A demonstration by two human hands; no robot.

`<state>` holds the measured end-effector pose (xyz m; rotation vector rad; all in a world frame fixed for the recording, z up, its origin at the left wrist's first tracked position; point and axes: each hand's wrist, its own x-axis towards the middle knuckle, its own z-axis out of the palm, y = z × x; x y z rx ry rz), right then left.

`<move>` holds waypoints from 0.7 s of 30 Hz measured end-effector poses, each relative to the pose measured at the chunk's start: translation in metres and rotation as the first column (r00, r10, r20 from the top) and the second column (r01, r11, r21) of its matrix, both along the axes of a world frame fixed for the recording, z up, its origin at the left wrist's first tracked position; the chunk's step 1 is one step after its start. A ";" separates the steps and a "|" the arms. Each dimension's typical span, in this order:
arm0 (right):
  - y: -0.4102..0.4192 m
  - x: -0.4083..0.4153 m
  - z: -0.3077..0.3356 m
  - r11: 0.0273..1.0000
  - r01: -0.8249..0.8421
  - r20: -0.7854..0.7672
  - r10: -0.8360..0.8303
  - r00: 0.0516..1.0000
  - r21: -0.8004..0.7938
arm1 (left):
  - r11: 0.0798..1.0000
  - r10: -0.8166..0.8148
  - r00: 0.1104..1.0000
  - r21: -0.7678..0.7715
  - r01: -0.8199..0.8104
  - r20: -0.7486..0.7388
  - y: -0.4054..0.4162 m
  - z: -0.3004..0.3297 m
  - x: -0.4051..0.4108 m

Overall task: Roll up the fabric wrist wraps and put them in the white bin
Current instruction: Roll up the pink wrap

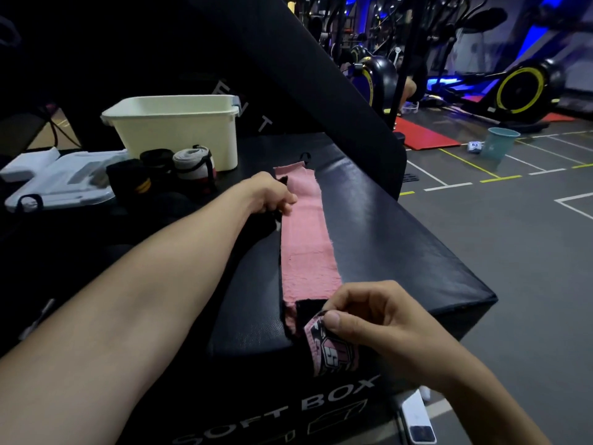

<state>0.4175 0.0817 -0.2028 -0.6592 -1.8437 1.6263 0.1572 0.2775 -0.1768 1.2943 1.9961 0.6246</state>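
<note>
Dim gym, you're at a black soft box (369, 220). Far left: rolled wraps (160, 170) sit beside the white bin (179, 133). Your left hand (272, 194) has fingers curled, pinching the pink wrist wrap (308, 245) at its far edge; wrap lies flat & unrolled across the box top. Right hand (369, 319) pinches its near printed end at the box edge.

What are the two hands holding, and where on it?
Both hold the pink wrist wrap laid out on the soft box. The right hand pinches its near printed end; the left hand grips its left edge near the far end.
</note>
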 end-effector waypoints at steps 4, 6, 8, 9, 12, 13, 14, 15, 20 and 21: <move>0.019 0.001 0.000 0.971 0.185 -0.033 -0.182 0.983 0.152 | 0.959 0.113 0.914 0.197 -0.202 0.390 0.023 0.012 0.001; 0.028 -0.001 -0.006 0.907 0.287 -0.010 -0.298 0.954 0.308 | 0.913 0.153 0.900 0.291 -0.287 0.407 0.042 0.018 -0.001; 0.036 -0.007 -0.013 0.841 0.330 0.018 -0.373 0.928 0.428 | 0.896 0.171 0.918 0.332 -0.296 0.357 0.052 0.016 -0.002; 0.039 -0.009 -0.017 0.825 0.333 0.025 -0.386 0.922 0.457 | 0.912 0.164 0.938 0.316 -0.263 0.306 0.062 0.006 -0.006; 0.044 -0.014 -0.023 0.811 0.314 0.037 -0.381 0.924 0.494 | 0.966 0.094 0.985 0.227 -0.126 0.148 0.069 -0.019 -0.012; 0.044 -0.014 -0.024 0.805 0.313 0.040 -0.384 0.922 0.505 | 0.974 0.038 0.992 0.216 -0.063 0.117 0.058 -0.015 -0.006; 0.045 -0.013 -0.024 0.794 0.312 0.047 -0.391 0.919 0.521 | 0.980 -0.011 0.997 0.200 -0.005 0.078 0.050 -0.011 -0.003; 0.044 -0.013 -0.024 0.784 0.306 0.061 -0.399 0.915 0.540 | 0.979 -0.047 0.999 0.199 0.043 0.016 0.041 -0.007 -0.001; 0.034 -0.011 -0.021 0.781 0.307 0.087 -0.416 0.905 0.544 | 0.914 -0.142 0.971 0.351 0.204 -0.193 -0.027 0.014 0.009; 0.032 -0.011 -0.020 0.775 0.318 0.076 -0.424 0.902 0.546 | 0.879 -0.155 0.960 0.411 0.241 -0.232 -0.046 0.014 0.013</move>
